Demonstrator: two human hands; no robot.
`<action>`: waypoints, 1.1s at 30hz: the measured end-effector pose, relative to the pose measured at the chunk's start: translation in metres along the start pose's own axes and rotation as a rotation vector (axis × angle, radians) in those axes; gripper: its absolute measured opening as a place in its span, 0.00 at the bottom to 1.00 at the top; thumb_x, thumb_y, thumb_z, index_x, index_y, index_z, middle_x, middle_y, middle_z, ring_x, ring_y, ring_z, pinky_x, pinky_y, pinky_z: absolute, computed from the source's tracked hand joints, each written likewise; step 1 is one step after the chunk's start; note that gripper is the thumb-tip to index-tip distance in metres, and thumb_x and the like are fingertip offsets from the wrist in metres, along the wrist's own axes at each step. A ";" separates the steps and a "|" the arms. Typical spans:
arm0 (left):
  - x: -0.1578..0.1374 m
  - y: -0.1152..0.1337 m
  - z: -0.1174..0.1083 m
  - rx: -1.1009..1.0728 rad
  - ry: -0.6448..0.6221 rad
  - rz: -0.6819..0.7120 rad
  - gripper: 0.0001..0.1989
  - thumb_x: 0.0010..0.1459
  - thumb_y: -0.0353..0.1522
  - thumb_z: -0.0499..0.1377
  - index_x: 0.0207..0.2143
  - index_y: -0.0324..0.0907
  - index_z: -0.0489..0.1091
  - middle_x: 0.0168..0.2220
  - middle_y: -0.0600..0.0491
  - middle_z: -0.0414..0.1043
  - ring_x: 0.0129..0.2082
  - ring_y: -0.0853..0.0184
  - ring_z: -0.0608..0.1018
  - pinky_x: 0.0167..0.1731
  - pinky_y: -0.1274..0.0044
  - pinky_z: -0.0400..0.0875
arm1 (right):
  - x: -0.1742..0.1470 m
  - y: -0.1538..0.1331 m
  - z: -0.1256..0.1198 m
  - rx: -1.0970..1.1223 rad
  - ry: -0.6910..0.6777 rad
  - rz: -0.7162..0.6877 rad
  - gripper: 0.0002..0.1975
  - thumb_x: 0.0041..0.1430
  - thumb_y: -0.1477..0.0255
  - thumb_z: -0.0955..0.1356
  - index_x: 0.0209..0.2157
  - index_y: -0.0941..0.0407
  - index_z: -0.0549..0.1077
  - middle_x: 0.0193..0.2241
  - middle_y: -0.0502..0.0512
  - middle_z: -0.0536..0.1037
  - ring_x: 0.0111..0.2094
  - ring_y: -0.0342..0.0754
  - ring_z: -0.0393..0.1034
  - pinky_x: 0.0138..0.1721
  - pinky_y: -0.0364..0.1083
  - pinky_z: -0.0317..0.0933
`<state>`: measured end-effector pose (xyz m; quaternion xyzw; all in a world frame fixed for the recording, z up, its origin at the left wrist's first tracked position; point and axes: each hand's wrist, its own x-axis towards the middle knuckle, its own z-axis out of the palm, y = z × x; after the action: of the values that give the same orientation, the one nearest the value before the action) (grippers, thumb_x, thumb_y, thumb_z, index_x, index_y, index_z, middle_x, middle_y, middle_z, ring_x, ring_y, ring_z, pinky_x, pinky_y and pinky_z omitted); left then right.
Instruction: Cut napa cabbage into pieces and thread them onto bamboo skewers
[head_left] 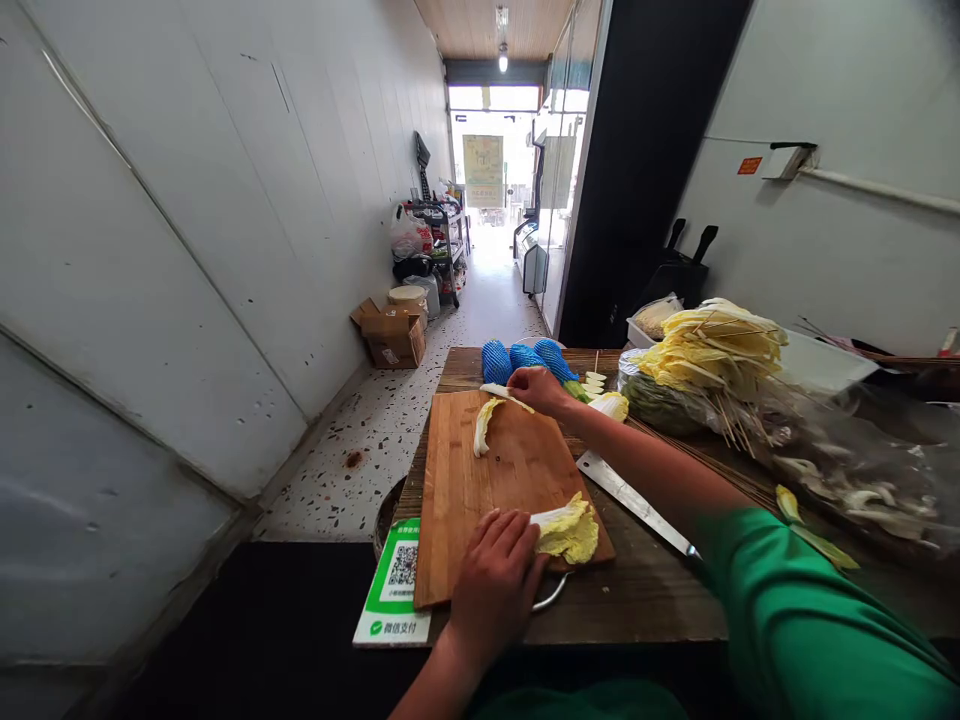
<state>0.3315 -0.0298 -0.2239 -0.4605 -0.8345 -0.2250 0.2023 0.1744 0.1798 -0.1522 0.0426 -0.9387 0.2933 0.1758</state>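
A wooden cutting board [457,480] lies on the dark table. My left hand [499,560] is closed over the white stem end of a napa cabbage leaf [570,530], against the near part of the board; its yellow frilly end sticks out to the right. At the board's far edge my right hand [536,388] pinches a narrow strip of cabbage leaf [495,390]; the fingertips are partly hidden. A curved cabbage piece [484,428] rests on the board just below that strip. Right of the board, a broad knife [634,500] lies flat on the table.
Blue foam-netted items [529,358] stand behind the board, near a cut cabbage piece [611,405] and pale slices on a skewer [594,383]. Skewered cabbage leaves [712,345] are piled at right, beside bagged mushrooms [862,490]. A green QR-code sign [397,580] lies left.
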 end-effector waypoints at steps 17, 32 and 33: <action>-0.003 -0.004 0.000 0.033 0.003 0.054 0.13 0.58 0.33 0.52 0.45 0.40 0.69 0.46 0.44 0.72 0.45 0.59 0.73 0.42 0.65 0.71 | -0.119 0.061 -0.071 -0.388 0.008 0.085 0.10 0.55 0.74 0.64 0.38 0.59 0.74 0.41 0.59 0.76 0.44 0.49 0.68 0.46 0.45 0.58; 0.031 0.005 -0.039 0.029 -0.420 -0.317 0.15 0.52 0.42 0.55 0.35 0.40 0.71 0.34 0.46 0.73 0.36 0.59 0.73 0.32 0.73 0.64 | -0.117 0.109 -0.047 -0.344 0.125 0.275 0.42 0.40 0.60 0.73 0.57 0.56 0.57 0.60 0.65 0.53 0.59 0.65 0.43 0.54 0.59 0.46; 0.030 0.004 -0.040 0.006 -0.433 -0.338 0.13 0.52 0.41 0.55 0.33 0.40 0.71 0.33 0.47 0.73 0.34 0.60 0.73 0.31 0.73 0.64 | -0.114 0.110 -0.043 -0.321 0.134 0.278 0.40 0.40 0.62 0.72 0.56 0.57 0.58 0.59 0.65 0.53 0.58 0.66 0.43 0.55 0.59 0.44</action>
<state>0.3252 -0.0303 -0.1746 -0.3514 -0.9240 -0.1495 -0.0201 0.2742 0.2919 -0.2186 -0.1355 -0.9564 0.1637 0.2003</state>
